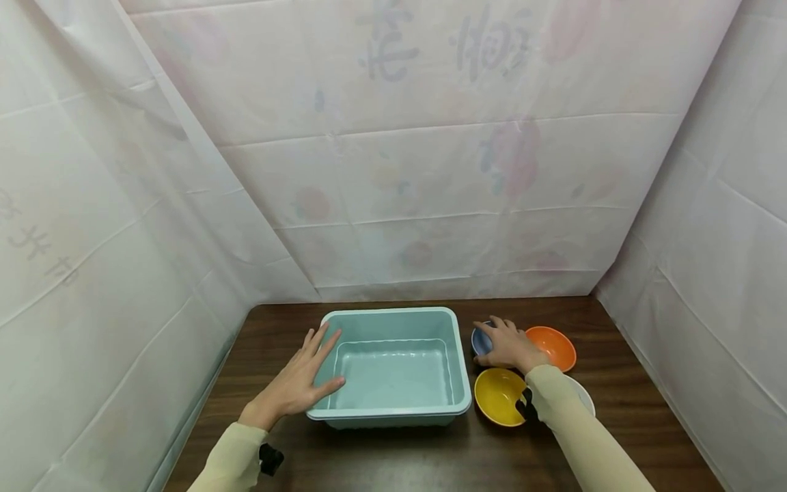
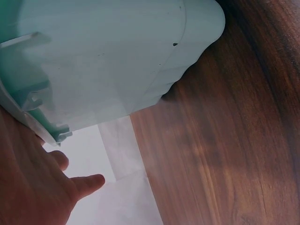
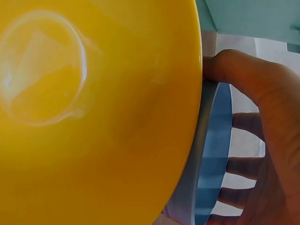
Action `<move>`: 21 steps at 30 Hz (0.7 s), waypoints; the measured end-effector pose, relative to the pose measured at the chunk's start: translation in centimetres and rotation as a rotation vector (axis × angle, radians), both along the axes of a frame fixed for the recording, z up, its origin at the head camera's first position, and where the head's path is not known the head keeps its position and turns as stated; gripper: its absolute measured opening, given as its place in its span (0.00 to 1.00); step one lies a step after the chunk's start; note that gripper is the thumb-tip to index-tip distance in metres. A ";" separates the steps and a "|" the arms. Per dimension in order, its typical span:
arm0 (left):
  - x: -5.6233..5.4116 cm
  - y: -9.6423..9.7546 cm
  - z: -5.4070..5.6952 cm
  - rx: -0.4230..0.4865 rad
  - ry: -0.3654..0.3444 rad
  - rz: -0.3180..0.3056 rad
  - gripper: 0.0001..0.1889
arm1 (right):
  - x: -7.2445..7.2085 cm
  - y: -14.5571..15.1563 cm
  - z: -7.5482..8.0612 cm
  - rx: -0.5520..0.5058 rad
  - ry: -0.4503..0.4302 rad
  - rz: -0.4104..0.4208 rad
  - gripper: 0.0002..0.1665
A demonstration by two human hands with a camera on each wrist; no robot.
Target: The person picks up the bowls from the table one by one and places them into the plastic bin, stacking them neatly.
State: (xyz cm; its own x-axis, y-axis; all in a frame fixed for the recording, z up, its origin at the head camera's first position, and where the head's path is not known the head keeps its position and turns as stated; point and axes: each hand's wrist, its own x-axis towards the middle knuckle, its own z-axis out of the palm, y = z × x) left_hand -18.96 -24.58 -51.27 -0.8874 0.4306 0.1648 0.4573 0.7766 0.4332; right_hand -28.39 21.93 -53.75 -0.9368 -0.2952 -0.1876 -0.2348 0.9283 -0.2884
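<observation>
A light blue-green plastic tub [image 1: 393, 412] stands on the table. My left hand [image 1: 301, 377] rests at its left rim, fingers straight and spread; in the left wrist view the hand [image 2: 28, 183] is beside the tub's wall [image 2: 112, 61]. To the right of the tub, my right hand [image 1: 507, 345] is over a small blue bowl [image 1: 482, 342]. In the right wrist view, its thumb and fingers [image 3: 246, 168] span the blue bowl [image 3: 218, 140], thumb on the near side and fingers at the far rim. Some fingertips are hidden behind the rims.
A yellow bowl [image 1: 499, 396] sits just in front of the blue one. An orange bowl [image 1: 553, 347] lies to the right. Behind the right sleeve, a white bowl [image 1: 584, 395] is partly hidden. Pale sheets [image 1: 393, 171] hang behind and along both sides of the dark wooden table [image 1: 381, 465].
</observation>
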 end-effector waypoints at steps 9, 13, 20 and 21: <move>-0.1 0.1 0.1 -0.005 0.013 -0.003 0.46 | -0.2 0.0 0.5 0.009 0.000 0.008 0.50; -0.1 0.1 0.2 0.000 0.007 -0.003 0.46 | -0.2 0.1 0.6 0.012 0.009 0.015 0.50; 0.0 0.1 0.2 -0.008 0.005 0.000 0.46 | -0.5 0.1 1.2 0.019 0.030 0.020 0.49; 0.0 0.1 0.1 -0.011 0.007 -0.001 0.46 | -0.6 0.2 1.3 0.024 0.034 0.022 0.49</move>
